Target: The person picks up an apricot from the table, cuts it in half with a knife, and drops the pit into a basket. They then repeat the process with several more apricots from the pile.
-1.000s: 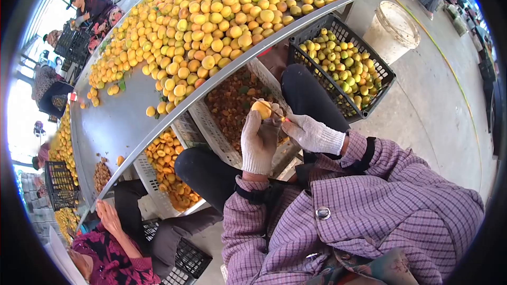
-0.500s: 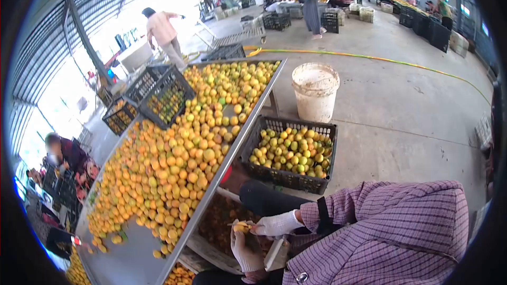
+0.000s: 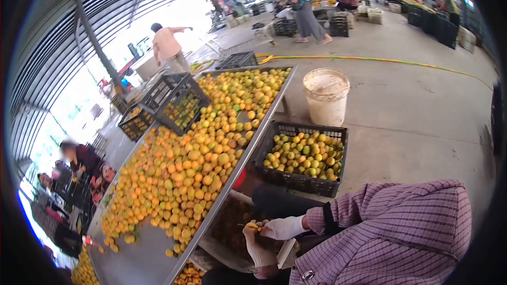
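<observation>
Over my lap, my left hand (image 3: 259,253) in a pale glove is closed around a small yellow-orange fruit (image 3: 254,226). From the right, my right hand (image 3: 285,227), also gloved, meets the fruit with its fingers pinched together; whatever they grip is hidden. Below the hands sits a dark, blurred container (image 3: 232,221) with reddish-brown bits in it. A pale flat-sided object (image 3: 287,253) lies close to my wrists. Beside my knees, a metal sorting table (image 3: 140,245) carries a big heap of yellow-orange fruits (image 3: 185,163), which look like apricots.
A black crate (image 3: 301,180) of greener fruits stands right of the table, with a dirty white bucket (image 3: 326,97) behind it. Another crate (image 3: 182,103) rests tilted on the table. A yellow hose (image 3: 359,59) crosses the floor. Co-workers sit at left and walk at back.
The whole view has shifted slightly right and down. Both my hands stay together at the fruit. At the back, one person strides to the right, and another stretches an arm out.
</observation>
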Motion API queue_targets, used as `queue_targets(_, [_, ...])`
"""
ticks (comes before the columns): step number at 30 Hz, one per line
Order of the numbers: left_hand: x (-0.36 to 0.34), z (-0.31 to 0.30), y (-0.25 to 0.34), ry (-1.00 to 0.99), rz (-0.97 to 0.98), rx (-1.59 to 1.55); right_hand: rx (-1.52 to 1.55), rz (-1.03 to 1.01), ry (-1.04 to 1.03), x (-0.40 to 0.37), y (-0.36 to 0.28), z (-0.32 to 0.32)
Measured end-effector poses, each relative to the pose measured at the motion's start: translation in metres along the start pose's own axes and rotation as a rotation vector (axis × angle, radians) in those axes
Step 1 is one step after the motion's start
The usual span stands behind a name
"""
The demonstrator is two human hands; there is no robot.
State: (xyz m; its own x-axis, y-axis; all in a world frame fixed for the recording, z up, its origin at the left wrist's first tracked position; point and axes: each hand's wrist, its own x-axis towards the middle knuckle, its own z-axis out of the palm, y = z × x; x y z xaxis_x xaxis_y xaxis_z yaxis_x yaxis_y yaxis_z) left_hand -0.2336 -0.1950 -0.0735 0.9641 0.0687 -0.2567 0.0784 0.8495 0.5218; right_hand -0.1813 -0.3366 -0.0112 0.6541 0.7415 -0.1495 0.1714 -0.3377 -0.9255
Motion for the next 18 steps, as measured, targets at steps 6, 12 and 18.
queue_targets(6, [-0.012,0.013,0.03,-0.026,0.156,0.303,0.028,0.363,-0.219,0.008,-0.005,-0.01])
queue_targets(12, [-0.005,0.016,0.008,0.047,-0.06,-0.031,-0.151,0.153,-0.057,0.014,0.019,-0.001])
queue_targets(18, [-0.008,0.012,0.027,-0.071,0.113,0.369,0.018,0.216,-0.143,0.011,0.008,-0.01])
